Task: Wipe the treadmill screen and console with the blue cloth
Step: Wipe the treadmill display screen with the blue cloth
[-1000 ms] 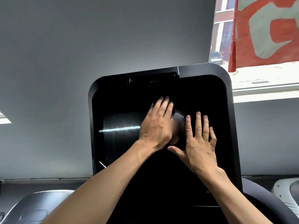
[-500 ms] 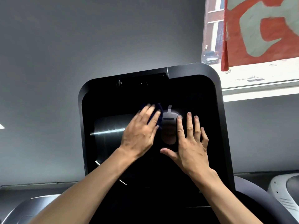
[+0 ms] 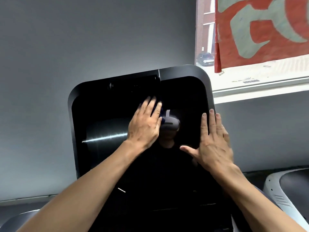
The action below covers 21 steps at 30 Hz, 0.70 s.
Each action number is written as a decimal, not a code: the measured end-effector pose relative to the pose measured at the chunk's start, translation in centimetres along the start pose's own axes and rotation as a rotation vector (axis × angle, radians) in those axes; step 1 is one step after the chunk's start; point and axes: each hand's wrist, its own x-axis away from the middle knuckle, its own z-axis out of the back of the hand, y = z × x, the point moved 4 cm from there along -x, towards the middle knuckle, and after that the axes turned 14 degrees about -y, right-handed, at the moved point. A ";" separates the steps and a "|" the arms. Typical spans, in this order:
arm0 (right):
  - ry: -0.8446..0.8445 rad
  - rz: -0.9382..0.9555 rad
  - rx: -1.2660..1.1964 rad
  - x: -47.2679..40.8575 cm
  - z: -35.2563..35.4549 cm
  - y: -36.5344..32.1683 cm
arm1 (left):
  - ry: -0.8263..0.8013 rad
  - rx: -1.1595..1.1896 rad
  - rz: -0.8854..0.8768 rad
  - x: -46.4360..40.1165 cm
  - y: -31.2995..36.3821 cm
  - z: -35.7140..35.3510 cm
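The treadmill's tall black screen (image 3: pixel 100 111) fills the middle of the head view, glossy and dark, with a bright streak of reflected light on its left half. My left hand (image 3: pixel 143 124) lies flat on the upper middle of the glass, fingers straight, pressing the blue cloth (image 3: pixel 160 114). Only a dark blue edge of that cloth peeks out at my fingertips. My right hand (image 3: pixel 213 141) rests flat with spread fingers at the screen's right edge, fingertips over the frame. The console below the screen is dark and mostly hidden by my forearms.
A grey wall stands behind the screen. A window (image 3: pixel 205 47) at the upper right shows a street, with a red and grey banner (image 3: pixel 260 29) hanging in it. A neighbouring machine's pale housing (image 3: pixel 275 190) sits at the lower right, and a grey handle part (image 3: pixel 15 221) at the lower left.
My right hand slid rightward from the screen's middle to its right edge. My left hand with the cloth swept left, then moved back up toward the upper middle of the glass.
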 end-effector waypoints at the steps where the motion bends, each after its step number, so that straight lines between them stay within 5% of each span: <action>1: -0.035 -0.002 -0.015 0.0 -0.7 0.4 | -0.009 0.013 0.004 -1.1 1.3 0.0; 7: -0.125 0.006 -0.106 0.0 -1.3 0.7 | -0.061 -0.061 -0.210 2.0 3.2 -1.2; 13: -0.272 -0.021 -0.148 -0.2 -1.1 0.0 | -0.015 -0.010 0.012 -2.8 2.9 0.0; 21: -0.130 0.022 -0.278 0.0 -1.4 0.9 | -0.005 -0.037 -0.171 0.0 3.1 -0.6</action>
